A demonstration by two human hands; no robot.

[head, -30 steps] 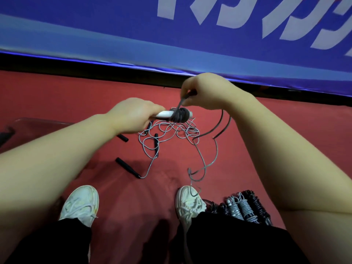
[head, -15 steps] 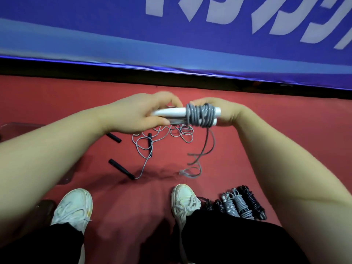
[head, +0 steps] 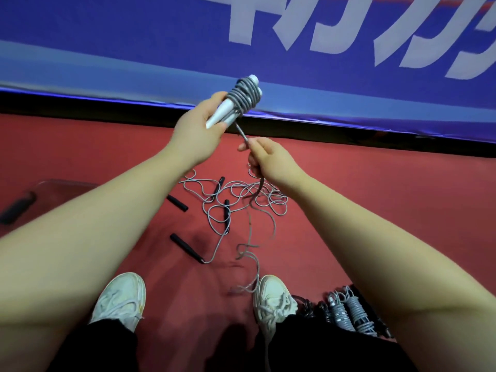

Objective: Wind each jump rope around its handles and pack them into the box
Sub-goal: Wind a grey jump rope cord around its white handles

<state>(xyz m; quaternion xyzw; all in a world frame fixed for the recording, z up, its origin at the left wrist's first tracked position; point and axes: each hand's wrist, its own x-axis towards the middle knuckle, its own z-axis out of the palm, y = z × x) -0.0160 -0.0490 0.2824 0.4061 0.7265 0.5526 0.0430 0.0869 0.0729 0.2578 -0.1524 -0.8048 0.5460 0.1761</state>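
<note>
Red floor (head: 375, 197), bounded by blue banner (head: 134, 36). Earlier held level below banner, handles (head: 218, 114) are now raised against it, gripped by left hand (head: 196, 132); rope (head: 241, 134) is pinched by right hand (head: 268, 162).

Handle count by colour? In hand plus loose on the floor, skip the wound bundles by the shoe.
White handles, in left hand: 2
Black handles, loose on floor: 4
Total: 6
The dark thing in the box is too unclear to count.
</note>
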